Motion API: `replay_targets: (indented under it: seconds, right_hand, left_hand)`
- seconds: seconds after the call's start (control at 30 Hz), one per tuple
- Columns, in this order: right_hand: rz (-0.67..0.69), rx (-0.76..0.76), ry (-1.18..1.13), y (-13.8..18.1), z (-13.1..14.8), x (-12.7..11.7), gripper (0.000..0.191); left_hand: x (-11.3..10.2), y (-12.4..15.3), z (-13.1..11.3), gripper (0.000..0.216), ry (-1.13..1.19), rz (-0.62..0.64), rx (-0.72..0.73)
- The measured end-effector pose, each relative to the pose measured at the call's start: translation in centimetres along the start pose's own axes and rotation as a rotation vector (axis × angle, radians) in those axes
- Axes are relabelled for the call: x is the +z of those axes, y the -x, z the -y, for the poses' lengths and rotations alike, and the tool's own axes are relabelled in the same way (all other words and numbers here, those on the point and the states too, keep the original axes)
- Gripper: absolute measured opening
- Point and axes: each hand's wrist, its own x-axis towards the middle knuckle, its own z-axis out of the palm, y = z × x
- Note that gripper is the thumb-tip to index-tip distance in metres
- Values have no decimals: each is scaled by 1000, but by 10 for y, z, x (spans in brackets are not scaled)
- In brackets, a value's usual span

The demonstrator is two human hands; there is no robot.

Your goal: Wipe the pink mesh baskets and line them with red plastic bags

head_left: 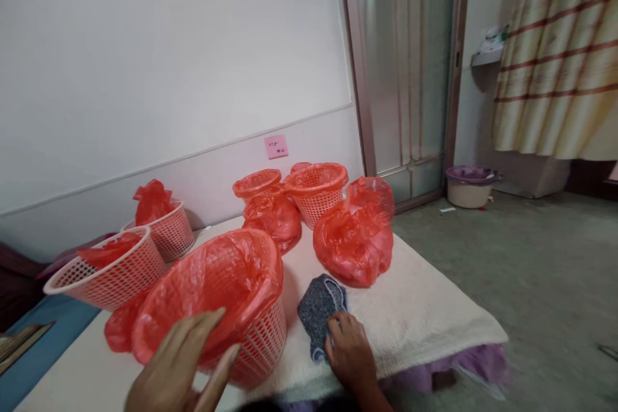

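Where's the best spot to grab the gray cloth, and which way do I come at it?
I'd pinch the right edge of the gray cloth, coming from the right. It lies fairly flat and looks soft, so a loose edge should gather between finger and thumb. The front basket stands close on its left, leaving more room on the right, where the right hand is.

Left hand (167, 364), near left: bare, broad across the back, slim fingers (196, 333), rounded thumb tip (232, 354); outline softened by blur, lower part cut by edge of view. Right hand (351, 347), near, right of the first: also bare, compact back, short rounded fingertips (333, 322). Bare wrist (364, 385) and short stretch of forearm (376, 401). Between hands, at near edge, black blurred patch (261, 406); possibly clothing, cannot tell.
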Motion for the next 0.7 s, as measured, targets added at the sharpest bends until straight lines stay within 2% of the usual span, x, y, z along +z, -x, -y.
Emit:
replay_targets:
  seconds: [0.1, 0.17, 0.23, 0.3, 0.4, 0.6, 0.7]
  right_hand:
    - [-17, 8, -6, 0, 1, -1, 17]
    - [-28, 14, -8, 0, 1, -1, 18]
    - [-35, 17, -12, 0, 2, -1, 19]
    - [-38, 18, -18, 0, 2, -1, 20]
    - [-39, 18, -27, 1, 2, -1, 20]
    - [-41, 18, -30, 1, 2, -2, 20]
    - [-39, 20, -26, 1, 2, -2, 20]
  left_hand:
    - [32, -14, -8, 47, -52, 122, -60]
    - [47, -14, -11, 33, -44, 306, -139]
    - [51, -10, -11, 29, -11, 492, -233]
    - [48, -6, -8, 29, 31, 595, -308]
    - [42, -1, -1, 24, 104, 562, -333]
    - [41, 3, 7, 20, 172, 524, -264]
    - [38, 0, 4, 21, 93, 406, -173]
